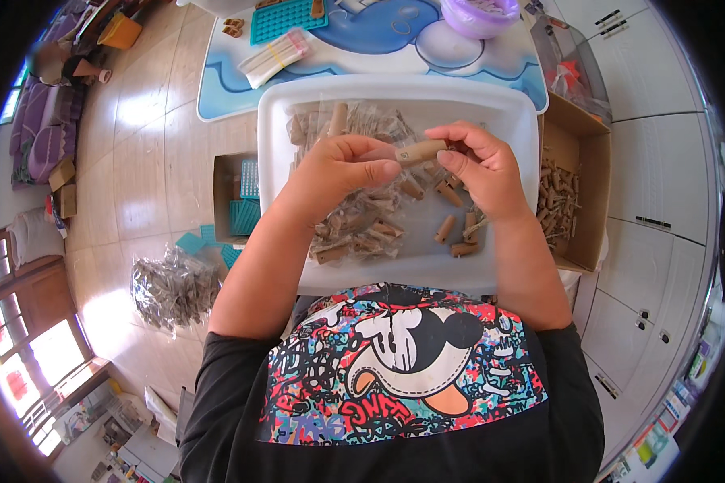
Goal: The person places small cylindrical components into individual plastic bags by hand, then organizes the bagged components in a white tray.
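Over a white plastic tub (278,173), a small tan tube (420,152) with a dark mark on its side is held nearly level between my two hands. My left hand (340,167) pinches its left end between thumb and forefinger. The thumb and fingers of my right hand (485,165) close on its right end. Another tan tube (338,118) sticks up behind my left hand; whether that hand touches it is hidden. Below lie many similar tubes in clear bags (350,229), heaped in the tub's left and middle. Several loose tubes (445,229) lie at its right.
A cardboard box (592,161) of tan pieces stands right of the tub. On the blue-white table (242,88) beyond are a teal tray (286,22), flat clear bags (275,56) and a purple bowl (481,18). Left, a box holds teal trays (246,216); a bagged bundle (173,288) lies on the floor.
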Tool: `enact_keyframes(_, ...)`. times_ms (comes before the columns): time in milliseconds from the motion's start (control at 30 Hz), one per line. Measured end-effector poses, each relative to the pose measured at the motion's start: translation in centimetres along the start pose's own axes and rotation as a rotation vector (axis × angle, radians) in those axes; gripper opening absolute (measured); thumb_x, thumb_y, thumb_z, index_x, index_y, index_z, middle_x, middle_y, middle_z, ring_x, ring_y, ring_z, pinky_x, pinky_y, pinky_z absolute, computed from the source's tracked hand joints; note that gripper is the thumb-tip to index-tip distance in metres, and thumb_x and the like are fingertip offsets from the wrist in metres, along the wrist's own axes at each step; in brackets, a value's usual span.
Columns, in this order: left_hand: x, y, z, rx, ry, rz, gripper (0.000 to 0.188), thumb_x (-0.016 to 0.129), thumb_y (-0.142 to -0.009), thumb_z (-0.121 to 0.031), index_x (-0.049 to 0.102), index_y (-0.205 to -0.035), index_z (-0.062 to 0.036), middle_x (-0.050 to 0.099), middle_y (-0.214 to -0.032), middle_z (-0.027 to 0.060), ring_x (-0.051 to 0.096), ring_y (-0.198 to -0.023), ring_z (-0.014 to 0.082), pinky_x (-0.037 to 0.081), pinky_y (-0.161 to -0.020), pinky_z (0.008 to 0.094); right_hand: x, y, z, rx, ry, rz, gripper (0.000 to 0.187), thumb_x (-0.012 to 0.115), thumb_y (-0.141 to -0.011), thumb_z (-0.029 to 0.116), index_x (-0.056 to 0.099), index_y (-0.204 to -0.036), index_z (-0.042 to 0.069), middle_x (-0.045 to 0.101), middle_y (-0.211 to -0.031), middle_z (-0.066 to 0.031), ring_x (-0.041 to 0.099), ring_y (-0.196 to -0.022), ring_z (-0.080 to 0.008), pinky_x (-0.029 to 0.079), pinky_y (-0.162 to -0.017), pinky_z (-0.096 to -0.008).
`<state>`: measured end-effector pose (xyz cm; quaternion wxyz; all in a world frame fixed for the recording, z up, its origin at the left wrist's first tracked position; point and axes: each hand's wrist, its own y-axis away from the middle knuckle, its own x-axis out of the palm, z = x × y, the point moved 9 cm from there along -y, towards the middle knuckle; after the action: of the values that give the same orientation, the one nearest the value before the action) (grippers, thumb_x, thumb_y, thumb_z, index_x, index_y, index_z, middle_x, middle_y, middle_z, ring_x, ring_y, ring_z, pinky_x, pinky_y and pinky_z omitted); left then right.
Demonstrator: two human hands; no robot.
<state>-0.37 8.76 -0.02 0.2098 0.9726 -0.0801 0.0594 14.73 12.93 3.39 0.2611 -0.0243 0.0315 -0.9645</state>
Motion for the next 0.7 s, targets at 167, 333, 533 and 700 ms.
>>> enact_keyframes(167, 0.7, -0.7, 1.5, -0.053, 0.080, 0.079, 0.029, 0.069, -0.075, -0.018, 0.061, -0.095, 0.0018, 0.061, -0.081, 0.0033, 0.055, -0.073, 0.0101, 0.042, -0.071, 0.0222, 0.2, -0.3, -1.0, 0.100, -0.044, 0.014, 0.026, 0.059, -0.080, 0.001, 0.059, -0.107, 0.002, 0.060, -0.092, -0.0008, 0.051, -0.082, -0.0055, 0.042, -0.074, -0.0193)
enact_keyframes(333, 1.2, -0.7, 2.1, -0.118, 0.282, 0.100, 0.031, 0.063, -0.080, -0.016, 0.057, -0.103, 0.0037, 0.062, -0.090, 0.0081, 0.061, -0.084, 0.0153, 0.048, -0.074, 0.0244, 0.2, -0.2, -1.9, 0.114, 0.043, -0.007, 0.026, 0.061, -0.079, 0.002, 0.060, -0.105, 0.002, 0.060, -0.092, -0.0012, 0.052, -0.084, -0.0065, 0.044, -0.073, -0.0203)
enact_keyframes(533, 2.1, -0.6, 1.4, -0.125, 0.315, 0.154, 0.030, 0.061, -0.082, -0.014, 0.055, -0.106, 0.0032, 0.062, -0.093, 0.0072, 0.061, -0.084, 0.0153, 0.049, -0.073, 0.0238, 0.3, -0.3, -1.1, -0.013, 0.303, 0.025, 0.024, 0.064, -0.079, 0.009, 0.064, -0.102, 0.009, 0.057, -0.090, -0.0021, 0.052, -0.079, -0.0107, 0.044, -0.073, -0.0235)
enact_keyframes(700, 1.8, -1.1, 1.8, -0.082, 0.402, 0.129, 0.027, 0.063, -0.081, -0.015, 0.059, -0.104, 0.0003, 0.062, -0.090, 0.0037, 0.059, -0.078, 0.0097, 0.046, -0.067, 0.0216, 1.5, -0.3, 1.4, -0.270, 0.484, -0.013, 0.024, 0.062, -0.080, 0.014, 0.064, -0.105, 0.011, 0.052, -0.103, -0.0062, 0.048, -0.089, -0.0171, 0.040, -0.082, -0.0277)
